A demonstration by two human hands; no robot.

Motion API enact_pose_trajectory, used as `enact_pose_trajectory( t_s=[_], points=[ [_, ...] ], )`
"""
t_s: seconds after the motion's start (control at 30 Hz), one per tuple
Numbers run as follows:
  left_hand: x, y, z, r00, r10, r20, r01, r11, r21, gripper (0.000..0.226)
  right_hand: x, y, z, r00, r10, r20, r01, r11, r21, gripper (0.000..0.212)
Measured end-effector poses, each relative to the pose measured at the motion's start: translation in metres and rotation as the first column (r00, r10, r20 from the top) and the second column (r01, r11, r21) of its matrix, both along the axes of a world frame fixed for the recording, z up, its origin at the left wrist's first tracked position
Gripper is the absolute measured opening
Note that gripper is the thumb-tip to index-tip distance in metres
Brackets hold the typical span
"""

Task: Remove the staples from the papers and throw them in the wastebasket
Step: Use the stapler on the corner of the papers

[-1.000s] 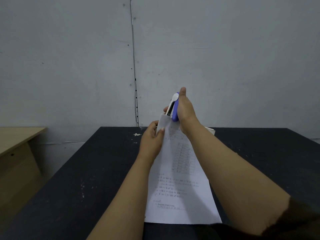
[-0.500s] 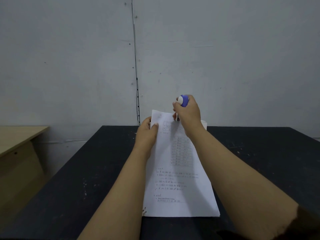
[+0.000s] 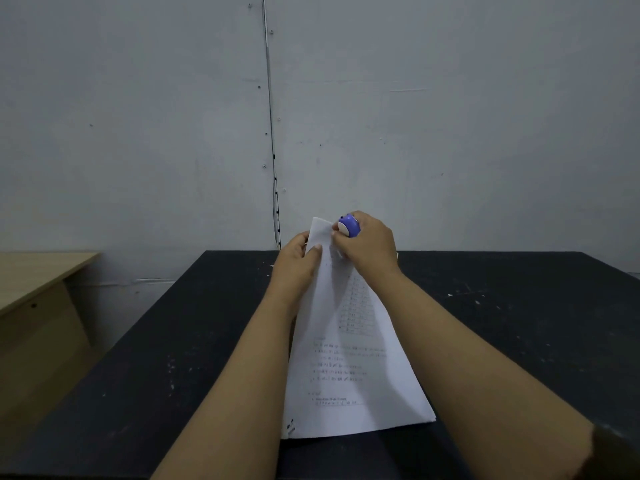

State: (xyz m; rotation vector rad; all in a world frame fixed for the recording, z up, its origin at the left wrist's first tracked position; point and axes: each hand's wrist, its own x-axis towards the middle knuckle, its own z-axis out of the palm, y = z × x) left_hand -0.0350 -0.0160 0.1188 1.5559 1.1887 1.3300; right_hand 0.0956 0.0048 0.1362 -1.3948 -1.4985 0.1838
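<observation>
White printed papers [image 3: 349, 368] lie lengthwise on the black table [image 3: 173, 341], their far end lifted. My left hand [image 3: 294, 261] pinches the far left corner of the papers. My right hand [image 3: 367, 247] grips a small purple and white stapler [image 3: 348, 226] and rests on the papers' far edge, just right of my left hand. Any staple is too small to make out. No wastebasket is in view.
A light wooden desk [image 3: 38, 282] stands to the left, lower than the table. A grey wall [image 3: 415, 116] rises right behind the table's far edge. Small white specks dot the table top.
My right hand turned the stapler over and brought it down from above the papers to their far edge. The lifted far corner of the papers has flattened out somewhat.
</observation>
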Motion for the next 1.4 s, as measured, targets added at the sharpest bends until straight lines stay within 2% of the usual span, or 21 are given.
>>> enact_pose_trajectory(
  t_s=[0.4, 0.47, 0.53, 0.6, 0.67, 0.83, 1.0, 1.17, 1.27, 1.4],
  points=[
    [0.005, -0.006, 0.003, 0.998, -0.067, -0.021, 0.068, 0.996, 0.056, 0.022, 0.009, 0.000, 0.002, 0.998, 0.045, -0.049, -0.044, 0.999, 0.015, 0.017],
    [0.007, -0.007, 0.002, 0.999, -0.041, -0.017, 0.042, 0.995, 0.085, 0.021, 0.008, 0.000, 0.003, 0.994, 0.055, -0.095, -0.055, 0.998, 0.005, 0.014],
    [0.012, -0.007, 0.001, 1.000, 0.008, 0.004, -0.009, 0.991, 0.130, 0.024, 0.007, -0.001, 0.002, 0.974, 0.079, -0.215, -0.086, 0.996, -0.022, 0.013],
    [0.019, -0.008, 0.002, 0.997, 0.073, 0.009, -0.074, 0.977, 0.199, 0.025, 0.006, -0.005, 0.003, 0.889, 0.158, -0.430, -0.196, 0.980, -0.045, 0.016],
    [0.025, -0.009, 0.004, 0.994, 0.105, 0.027, -0.109, 0.964, 0.243, 0.028, 0.007, -0.010, 0.003, 0.751, 0.234, -0.617, -0.326, 0.944, -0.040, 0.021],
    [0.038, -0.011, 0.006, 0.999, 0.021, 0.038, -0.030, 0.970, 0.242, 0.043, 0.012, -0.015, 0.005, 0.498, 0.309, -0.810, -0.467, 0.883, 0.049, 0.037],
    [0.041, -0.008, 0.006, 0.991, -0.041, 0.127, 0.010, 0.972, 0.236, 0.041, 0.022, -0.021, 0.014, 0.402, 0.353, -0.845, -0.547, 0.833, 0.087, 0.021],
    [0.045, -0.011, 0.008, 0.977, 0.029, 0.213, -0.093, 0.950, 0.297, 0.053, 0.031, -0.025, 0.022, 0.310, 0.351, -0.883, -0.599, 0.794, 0.105, 0.037],
    [0.050, -0.010, 0.008, 0.967, 0.071, 0.247, -0.157, 0.924, 0.350, 0.056, 0.033, -0.023, 0.022, 0.270, 0.359, -0.893, -0.624, 0.772, 0.122, 0.038],
    [0.055, -0.006, 0.009, 0.966, 0.081, 0.245, -0.178, 0.898, 0.402, 0.055, 0.035, -0.019, 0.023, 0.280, 0.381, -0.881, -0.630, 0.766, 0.131, 0.037]
  ],
)
